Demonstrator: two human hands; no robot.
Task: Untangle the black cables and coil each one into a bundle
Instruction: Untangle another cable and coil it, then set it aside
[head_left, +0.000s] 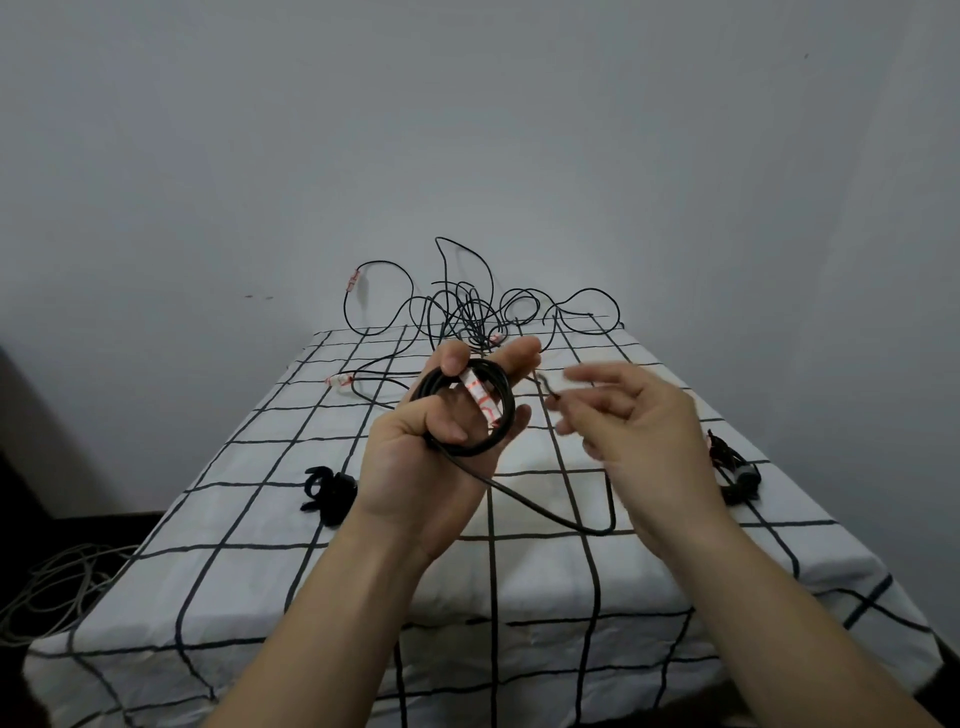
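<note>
The left hand (431, 467) is gripping a coil of black cable (500, 391), holding it up above the bench (260, 519), which is wearing a white cloth with a black grid. The thumb and fingers are curling through and around the loops, and a white label (480, 397) with red marks is lying across the coil between the fingers. A loose tail of the same cable is hanging from the bottom of the coil, sagging down toward the cloth and rising again behind the right hand (639, 415).

The right hand is hovering just beside the coil, blurred, with its fingers loosely bent. A short dark end of cable is showing close to its fingertips, but the blur is making it impossible to tell whether the hand is pinching it or holding nothing.

At the far end of the bench, a tangle of black cables (467, 312) is sitting against the grey wall (467, 130), with loops standing up from it. Two wound black bundles are lying on the cloth: one (330, 488) left of the left wrist, another (735, 467) beyond the right hand. Pale cables (52, 587) are lying on the floor at the left.
</note>
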